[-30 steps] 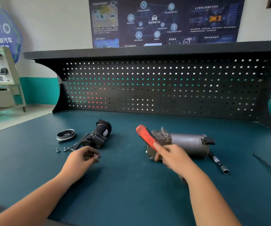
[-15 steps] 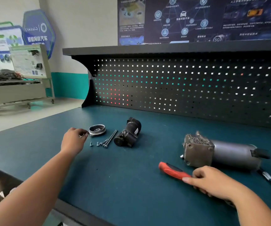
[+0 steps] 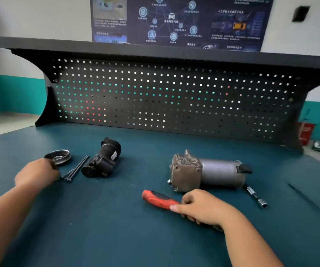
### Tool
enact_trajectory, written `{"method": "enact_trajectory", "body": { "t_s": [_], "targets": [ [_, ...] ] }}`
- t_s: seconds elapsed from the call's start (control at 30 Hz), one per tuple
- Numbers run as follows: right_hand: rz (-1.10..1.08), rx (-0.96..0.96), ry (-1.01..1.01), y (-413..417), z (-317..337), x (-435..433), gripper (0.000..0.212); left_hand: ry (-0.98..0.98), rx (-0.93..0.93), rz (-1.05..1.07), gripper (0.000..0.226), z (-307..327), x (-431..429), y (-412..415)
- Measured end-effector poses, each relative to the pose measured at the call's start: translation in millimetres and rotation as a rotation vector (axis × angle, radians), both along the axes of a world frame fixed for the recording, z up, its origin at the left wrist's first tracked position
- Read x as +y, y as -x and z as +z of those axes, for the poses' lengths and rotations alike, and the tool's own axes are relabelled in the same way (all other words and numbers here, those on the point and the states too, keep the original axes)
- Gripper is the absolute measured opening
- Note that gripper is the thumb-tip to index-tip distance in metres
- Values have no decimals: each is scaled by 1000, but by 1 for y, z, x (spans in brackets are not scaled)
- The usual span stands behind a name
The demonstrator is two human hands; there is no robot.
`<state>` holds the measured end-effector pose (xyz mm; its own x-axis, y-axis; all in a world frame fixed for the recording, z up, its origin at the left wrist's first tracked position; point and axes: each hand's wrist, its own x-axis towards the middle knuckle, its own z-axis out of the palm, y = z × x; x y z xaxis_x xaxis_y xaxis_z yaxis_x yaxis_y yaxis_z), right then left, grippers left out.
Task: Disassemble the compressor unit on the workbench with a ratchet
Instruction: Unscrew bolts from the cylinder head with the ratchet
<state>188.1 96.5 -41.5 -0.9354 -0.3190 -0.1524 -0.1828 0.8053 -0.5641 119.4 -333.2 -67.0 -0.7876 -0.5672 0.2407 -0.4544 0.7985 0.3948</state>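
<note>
The compressor unit (image 3: 207, 172), a grey cylinder with a brown cast head, lies on its side on the blue mat. In front of it my right hand (image 3: 203, 207) grips the ratchet (image 3: 159, 199) by its red and black handle, low over the mat; the tool's head is hidden under my hand. My left hand (image 3: 37, 172) is at the left with its fingers curled down beside a metal disc (image 3: 59, 156) and two long bolts (image 3: 76, 168). Whether it holds anything is hidden.
A black removed part (image 3: 103, 158) lies right of the bolts. An extension bar with a socket (image 3: 255, 196) sticks out from behind the compressor's right end. A dark pegboard (image 3: 165, 97) under a shelf closes off the back of the bench.
My right hand brought the ratchet down from the compressor's head to the mat in front of it. My left hand reached left to the disc, then drew back slightly over the small screws.
</note>
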Motion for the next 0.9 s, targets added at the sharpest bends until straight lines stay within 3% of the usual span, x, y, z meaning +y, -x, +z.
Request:
{"method": "enact_trajectory", "body": {
  "t_s": [0.2, 0.3, 0.37, 0.43, 0.63, 0.8, 0.9],
  "targets": [
    [-16, 32, 69, 0, 1, 4, 41, 14, 162, -58, 21, -2, -7, 1],
    [-47, 104, 218, 0, 4, 5, 39, 6, 479, -221, 20, 12, 27, -17],
    [-100, 217, 389, 1, 9, 5, 40, -33, 664, -384, 23, 27, 66, -35],
    [-175, 364, 641, 1, 14, 4, 40, -92, 731, -549, 22, 40, 117, -54],
    [-326, 821, 1303, -6, 25, 11, 36, -574, 574, -820, 26, 27, 280, -70],
    [-249, 609, 1712, 1, 30, 17, 47, -131, 417, -757, 54, 15, 343, -39],
    [-245, 476, 1850, 2, 29, 17, 53, -7, 420, -704, 49, 12, 348, -27]
  ]
}}
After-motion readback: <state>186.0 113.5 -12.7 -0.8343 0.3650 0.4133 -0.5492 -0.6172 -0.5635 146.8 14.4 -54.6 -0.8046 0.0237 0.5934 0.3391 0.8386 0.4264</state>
